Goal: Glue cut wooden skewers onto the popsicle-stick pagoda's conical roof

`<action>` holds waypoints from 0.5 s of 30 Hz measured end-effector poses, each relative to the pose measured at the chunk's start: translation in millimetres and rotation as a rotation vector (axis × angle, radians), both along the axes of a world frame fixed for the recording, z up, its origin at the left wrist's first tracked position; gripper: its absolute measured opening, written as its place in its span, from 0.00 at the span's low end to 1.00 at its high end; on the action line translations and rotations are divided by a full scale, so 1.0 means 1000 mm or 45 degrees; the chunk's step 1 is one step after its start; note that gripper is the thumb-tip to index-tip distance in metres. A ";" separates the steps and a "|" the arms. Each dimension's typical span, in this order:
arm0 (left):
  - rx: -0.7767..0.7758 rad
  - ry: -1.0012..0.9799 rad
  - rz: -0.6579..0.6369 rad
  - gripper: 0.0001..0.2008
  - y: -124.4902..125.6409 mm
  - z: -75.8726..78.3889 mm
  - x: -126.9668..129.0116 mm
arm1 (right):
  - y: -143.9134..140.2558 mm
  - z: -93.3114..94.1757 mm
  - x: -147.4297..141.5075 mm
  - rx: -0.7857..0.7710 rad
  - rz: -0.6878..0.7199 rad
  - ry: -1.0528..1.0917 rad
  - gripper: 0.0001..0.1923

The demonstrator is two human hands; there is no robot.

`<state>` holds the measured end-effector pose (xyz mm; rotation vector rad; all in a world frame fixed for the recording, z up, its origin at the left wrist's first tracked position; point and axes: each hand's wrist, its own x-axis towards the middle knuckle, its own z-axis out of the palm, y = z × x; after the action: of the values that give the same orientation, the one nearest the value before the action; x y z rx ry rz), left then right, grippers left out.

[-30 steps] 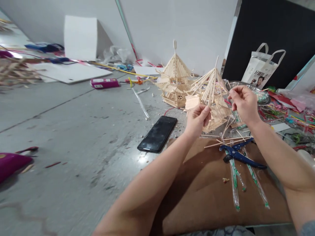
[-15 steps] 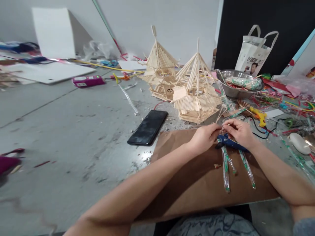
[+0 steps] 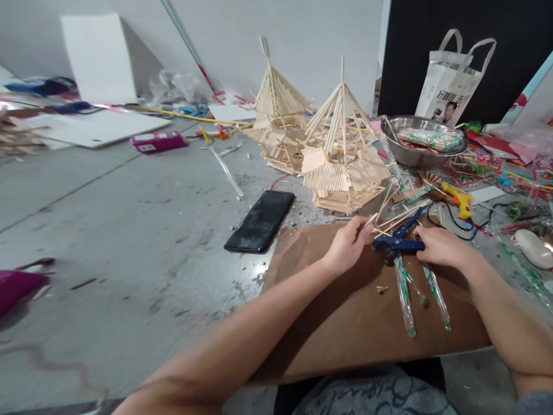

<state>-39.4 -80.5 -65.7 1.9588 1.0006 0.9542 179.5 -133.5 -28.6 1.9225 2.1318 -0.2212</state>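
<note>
My left hand (image 3: 348, 246) pinches a thin wooden stick (image 3: 370, 220) above the brown cardboard sheet (image 3: 345, 323). My right hand (image 3: 438, 246) grips the handles of the blue cutting pliers (image 3: 400, 239), which lie on the cardboard with their jaws toward the left hand. Several loose sticks (image 3: 395, 222) lie between the two hands. Just beyond them stands a stick-built pagoda model (image 3: 343, 155), with a second pagoda model (image 3: 276, 115) behind it.
A black phone (image 3: 260, 221) lies left of the cardboard. Plastic stick wrappers (image 3: 406, 300) rest below the pliers. A metal bowl (image 3: 419, 154), a yellow glue gun (image 3: 458, 199), a white tote bag (image 3: 458, 80) and colourful clutter fill the right side. A pink box (image 3: 159, 141) sits far left.
One second ago both hands held the nearer pagoda model up. It now stands on the table; my left hand has taken a stick and my right hand has closed on the pliers.
</note>
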 end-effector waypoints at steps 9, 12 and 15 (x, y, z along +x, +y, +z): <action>0.298 -0.197 0.024 0.14 0.005 -0.007 -0.008 | 0.000 0.006 0.015 0.662 -0.321 0.705 0.11; 0.477 -0.188 -0.072 0.11 0.002 -0.001 -0.008 | -0.007 0.003 0.005 0.646 -0.326 1.188 0.09; 0.527 -0.147 -0.132 0.11 -0.002 0.003 -0.008 | -0.013 -0.002 -0.011 0.287 -0.369 1.775 0.09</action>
<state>-47.6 -82.5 -62.8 2.2337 0.6659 1.2766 168.3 -146.6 -30.3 2.5500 2.5286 -1.9200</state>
